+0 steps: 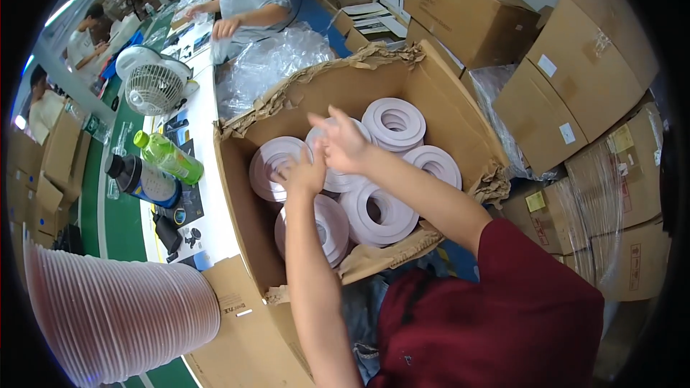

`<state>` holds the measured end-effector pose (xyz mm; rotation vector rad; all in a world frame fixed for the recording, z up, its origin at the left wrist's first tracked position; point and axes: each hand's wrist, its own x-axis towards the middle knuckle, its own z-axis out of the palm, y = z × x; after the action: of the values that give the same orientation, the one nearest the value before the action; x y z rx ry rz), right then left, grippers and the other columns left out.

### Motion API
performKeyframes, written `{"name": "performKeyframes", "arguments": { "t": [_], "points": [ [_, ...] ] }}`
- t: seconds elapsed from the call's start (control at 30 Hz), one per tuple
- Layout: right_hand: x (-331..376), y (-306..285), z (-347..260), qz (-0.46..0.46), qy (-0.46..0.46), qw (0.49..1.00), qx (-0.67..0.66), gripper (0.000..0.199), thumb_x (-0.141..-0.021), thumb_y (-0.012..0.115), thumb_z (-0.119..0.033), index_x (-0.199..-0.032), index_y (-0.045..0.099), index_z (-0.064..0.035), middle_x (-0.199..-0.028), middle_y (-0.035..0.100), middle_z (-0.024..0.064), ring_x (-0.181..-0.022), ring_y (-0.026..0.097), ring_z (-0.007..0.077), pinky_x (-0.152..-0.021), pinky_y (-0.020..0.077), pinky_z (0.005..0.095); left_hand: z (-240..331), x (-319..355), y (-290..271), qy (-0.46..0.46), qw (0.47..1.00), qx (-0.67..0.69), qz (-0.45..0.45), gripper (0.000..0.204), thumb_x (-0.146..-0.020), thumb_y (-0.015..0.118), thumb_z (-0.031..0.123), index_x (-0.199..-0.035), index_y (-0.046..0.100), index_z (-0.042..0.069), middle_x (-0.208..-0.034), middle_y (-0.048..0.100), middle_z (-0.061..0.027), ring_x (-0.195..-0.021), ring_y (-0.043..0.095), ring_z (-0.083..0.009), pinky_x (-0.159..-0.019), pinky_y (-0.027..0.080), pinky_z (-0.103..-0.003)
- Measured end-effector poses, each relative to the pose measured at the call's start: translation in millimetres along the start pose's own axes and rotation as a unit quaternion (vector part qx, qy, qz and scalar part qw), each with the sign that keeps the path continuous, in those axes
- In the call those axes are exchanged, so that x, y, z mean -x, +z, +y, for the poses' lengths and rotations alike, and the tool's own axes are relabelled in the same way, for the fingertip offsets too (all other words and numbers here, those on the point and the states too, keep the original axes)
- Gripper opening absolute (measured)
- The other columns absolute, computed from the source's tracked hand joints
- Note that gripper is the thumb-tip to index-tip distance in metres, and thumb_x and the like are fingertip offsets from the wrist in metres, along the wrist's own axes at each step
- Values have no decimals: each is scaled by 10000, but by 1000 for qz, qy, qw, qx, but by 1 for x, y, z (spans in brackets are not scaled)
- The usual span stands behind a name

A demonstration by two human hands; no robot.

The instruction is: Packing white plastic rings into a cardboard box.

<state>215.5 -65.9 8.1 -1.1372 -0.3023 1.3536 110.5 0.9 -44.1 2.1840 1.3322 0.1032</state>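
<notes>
Both my hands are over an open cardboard box (269, 275) with torn, ragged edges. Inside stand several stacks of flat, pale pinkish-white rings (379, 213). My left hand (305, 171) has its fingers spread above the rings, between the left stack (277, 162) and the middle one. My right hand (343, 145) is beside it, close to or touching it, with fingers stretched out over the far middle stack. Neither hand shows anything held. The hands partly cover the middle stack.
A tall pinkish stack of thin round pieces (122, 309) lies at the lower left. A green bottle (169, 156), a dark bottle (142, 181) and a fan (154, 86) stand on the white table. Clear plastic bags (269, 68) lie behind the box, near another person. Cartons (546, 104) rise at right.
</notes>
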Motion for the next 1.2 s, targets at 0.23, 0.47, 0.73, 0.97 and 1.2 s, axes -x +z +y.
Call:
{"name": "performKeyframes", "arguments": {
  "t": [0.23, 0.47, 0.73, 0.97, 1.2],
  "points": [
    [-13, -55, -2, 48, -255, 758, 598, 442, -820, 569, -338, -1146, 651, -52, -1200, 609, 220, -1105, 586, 352, -959, 453, 381, -57, -4, -11, -11, 987, -125, 97, 384, -820, 579, 320, -1081, 687, 60, -1333, 519, -212, -1236, 440, -404, -1050, 293, -543],
    [-5, -64, 26, -52, -136, 687, 712, 406, -877, 546, -369, -1081, 677, -44, -998, 677, 205, -964, 636, 341, -900, 482, 390, -51, -1, -14, 55, 983, -157, 78, 240, -788, 592, 130, -981, 722, 74, -1195, 602, -171, -1155, 490, -355, -989, 347, -487],
    [17, -33, -9, -88, 28, 986, 142, 593, -983, 348, -502, -1376, 425, -64, -1325, 406, 178, -1064, 513, 292, -840, 544, 497, -39, 8, -30, 8, 993, -114, 31, 322, -784, 605, 121, -1092, 701, 119, -1185, 615, -173, -1131, 542, -331, -1016, 335, -477],
    [26, -24, -12, -128, 19, 991, 16, 578, -987, 343, -496, -1334, 445, -45, -1216, 418, 124, -1020, 521, 261, -890, 513, 524, -43, 0, -38, 87, 993, 34, 74, 364, -841, 623, 182, -1173, 630, 33, -1171, 604, -241, -908, 649, -314, -865, 457, -423],
    [29, -27, -22, -55, -45, 993, -91, 694, -942, 389, -531, -1456, 269, -80, -1515, 166, 201, -1312, 325, 455, -960, 429, 630, 2, 23, -40, 264, 927, 259, 57, 525, -878, 638, 347, -1295, 532, 47, -1321, 507, -193, -1176, 514, -345, -1002, 394, -423]
  ]
}}
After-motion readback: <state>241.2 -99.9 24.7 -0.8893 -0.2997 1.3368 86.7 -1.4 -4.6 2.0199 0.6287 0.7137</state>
